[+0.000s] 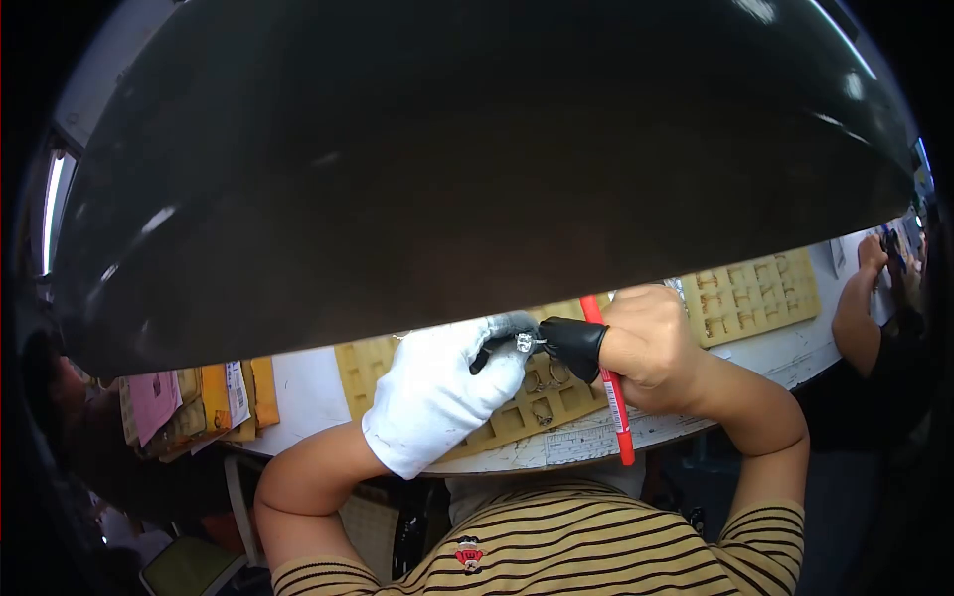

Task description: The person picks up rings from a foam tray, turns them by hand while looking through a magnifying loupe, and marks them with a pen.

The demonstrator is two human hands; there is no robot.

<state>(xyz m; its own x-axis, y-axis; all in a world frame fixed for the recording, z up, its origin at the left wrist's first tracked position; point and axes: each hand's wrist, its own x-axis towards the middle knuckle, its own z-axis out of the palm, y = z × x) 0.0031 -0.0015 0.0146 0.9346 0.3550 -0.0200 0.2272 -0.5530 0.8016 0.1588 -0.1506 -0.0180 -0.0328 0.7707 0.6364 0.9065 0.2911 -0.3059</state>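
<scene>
My left hand [437, 382], in a white glove with darkened fingertips, is closed in a pinch around a silver-coloured ring [524, 343] with a clear stone. My right hand [651, 348] is closed, with black covers on the fingertips that meet the ring. A red marker pen [618, 417] with a barcode label is tucked in the right hand, slanting down toward the table edge. Beneath both hands lies a yellowish slotted tray [509, 422], with several rings in its compartments. The fingertips of the right hand are partly hidden by the covers.
A large dark lamp hood or visor [477, 179] blocks the upper view. A second slotted tray [760, 298] with several rings lies at right. Envelopes and papers [214, 397] are stacked at left. Another person's arm [857, 313] rests at the far right of the white table [308, 387].
</scene>
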